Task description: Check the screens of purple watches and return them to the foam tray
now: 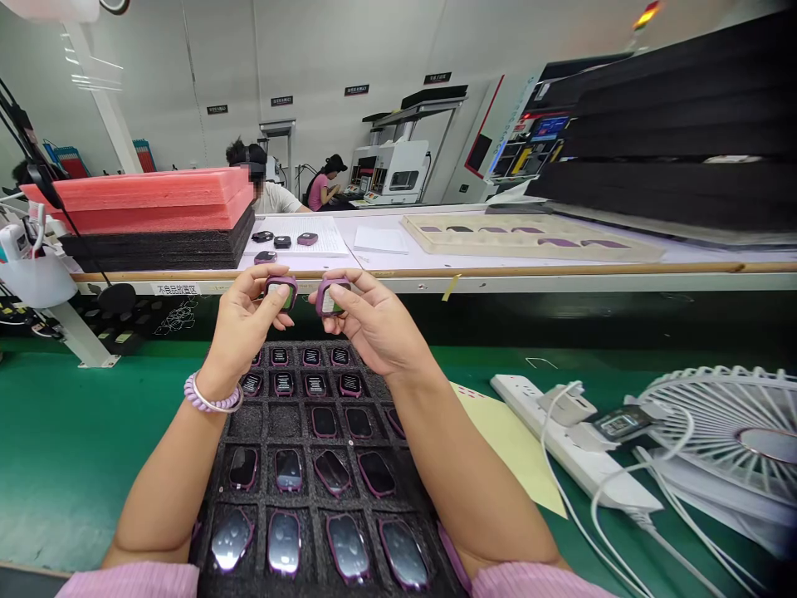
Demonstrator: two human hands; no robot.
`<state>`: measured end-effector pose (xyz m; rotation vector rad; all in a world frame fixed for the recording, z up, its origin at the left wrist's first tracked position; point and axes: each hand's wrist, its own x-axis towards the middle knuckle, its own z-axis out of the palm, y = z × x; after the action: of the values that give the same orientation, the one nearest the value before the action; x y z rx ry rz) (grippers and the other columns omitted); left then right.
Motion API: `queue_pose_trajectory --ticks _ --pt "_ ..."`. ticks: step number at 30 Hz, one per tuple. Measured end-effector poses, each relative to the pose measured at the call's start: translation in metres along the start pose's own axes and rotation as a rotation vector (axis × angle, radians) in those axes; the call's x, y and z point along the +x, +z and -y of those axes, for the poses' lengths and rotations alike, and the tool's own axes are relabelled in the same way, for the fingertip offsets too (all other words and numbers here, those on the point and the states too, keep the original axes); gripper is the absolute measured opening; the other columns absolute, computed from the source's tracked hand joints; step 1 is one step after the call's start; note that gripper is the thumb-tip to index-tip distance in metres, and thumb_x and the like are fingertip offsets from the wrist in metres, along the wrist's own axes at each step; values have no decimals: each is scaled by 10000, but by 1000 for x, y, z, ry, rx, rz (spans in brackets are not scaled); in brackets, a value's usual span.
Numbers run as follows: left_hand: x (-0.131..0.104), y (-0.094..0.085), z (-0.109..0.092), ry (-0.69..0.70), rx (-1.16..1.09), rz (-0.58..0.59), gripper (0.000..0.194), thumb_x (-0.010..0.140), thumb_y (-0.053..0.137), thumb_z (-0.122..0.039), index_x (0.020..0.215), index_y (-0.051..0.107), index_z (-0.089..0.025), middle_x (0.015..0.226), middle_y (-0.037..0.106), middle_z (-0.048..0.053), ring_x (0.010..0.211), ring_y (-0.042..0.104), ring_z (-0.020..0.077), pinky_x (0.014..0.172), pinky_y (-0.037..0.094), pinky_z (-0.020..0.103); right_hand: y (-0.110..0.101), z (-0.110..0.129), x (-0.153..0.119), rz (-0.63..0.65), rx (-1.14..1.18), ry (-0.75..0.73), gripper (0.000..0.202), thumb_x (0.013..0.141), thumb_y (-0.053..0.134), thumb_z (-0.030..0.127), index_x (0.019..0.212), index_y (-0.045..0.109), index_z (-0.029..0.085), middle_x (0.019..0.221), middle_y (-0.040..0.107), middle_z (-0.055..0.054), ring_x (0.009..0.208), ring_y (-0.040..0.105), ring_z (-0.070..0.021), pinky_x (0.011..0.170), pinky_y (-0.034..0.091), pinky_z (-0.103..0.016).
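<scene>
Two purple devices are held above the foam tray's (212, 490) far edge: left hand (240, 328) clamped on one device (281, 291), right hand (370, 324) clamped on the other device (330, 296).

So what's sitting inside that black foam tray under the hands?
The black foam tray holds rows of small purple-edged devices, one per pocket, glossy faces up; two pockets look vacant. Both forearms cover the tray's side edges, so pockets there stay hidden.

The black foam tray (324, 465) of small purple gadgets was cut off at the bottom edge, and both arms hid some pockets. The round white fan (735, 432) ran past the right edge. The black wall signs (356, 90) were too small to read.
</scene>
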<state>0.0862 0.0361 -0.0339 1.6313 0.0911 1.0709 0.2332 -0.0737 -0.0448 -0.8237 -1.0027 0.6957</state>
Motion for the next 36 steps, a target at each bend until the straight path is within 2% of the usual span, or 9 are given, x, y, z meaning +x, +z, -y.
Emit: queue_pose_trajectory --ticks 3,9,17,22,29,32,36 --pt "0 0 1 11 -11 2 377 861 791 -354 1180 639 -223 1011 678 38 629 672 98 586 570 177 -1 1 0 -8 -36 6 526 725 920 456 1080 614 217 920 692 -24 609 560 -116 542 456 -234" --pt "2 -1 3 61 -11 41 469 835 755 -221 1276 595 -224 1243 647 79 709 698 93 674 615 180 0 2 -1 9 -37 -6 556 687 924 341 1117 589 232 980 687 -32 660 557 -128 589 474 -250" --pt "2 0 3 41 -28 57 539 803 731 -164 1310 567 -243 1297 627 73 790 721 122 809 653 245 2 1 -1 -11 -70 -30 530 655 842 226 1121 591 248 1031 628 -41 945 584 -214 616 485 -246" --pt "1 1 2 20 -81 53 541 792 719 -119 1298 566 -233 1320 614 77 795 741 128 818 657 235 3 1 -2 -16 -47 -6 545 631 828 186 1116 588 242 1008 642 -37 942 592 -207 623 476 -237" --pt "0 2 -1 -3 -48 40 457 822 728 -180 1247 562 -208 1291 622 90 752 739 124 767 669 228 3 2 -2 -12 -77 -3 546 656 886 286 1105 581 235 957 648 -34 786 573 -173 573 443 -238" --pt "0 1 -1 -18 -32 31 386 851 733 -252 1197 570 -204 1166 656 66 698 727 117 690 663 213 3 1 -1 -23 -71 -8 546 670 915 373 1083 588 229 925 648 -27 706 529 -145 540 419 -226" --pt "0 2 -2 -44 -47 35 335 878 746 -367 1112 575 -198 1015 667 32 629 712 124 593 637 203 3 1 0 -40 -50 -10 495 711 903 443 1037 601 226 867 644 -22 713 541 -149 515 404 -211"
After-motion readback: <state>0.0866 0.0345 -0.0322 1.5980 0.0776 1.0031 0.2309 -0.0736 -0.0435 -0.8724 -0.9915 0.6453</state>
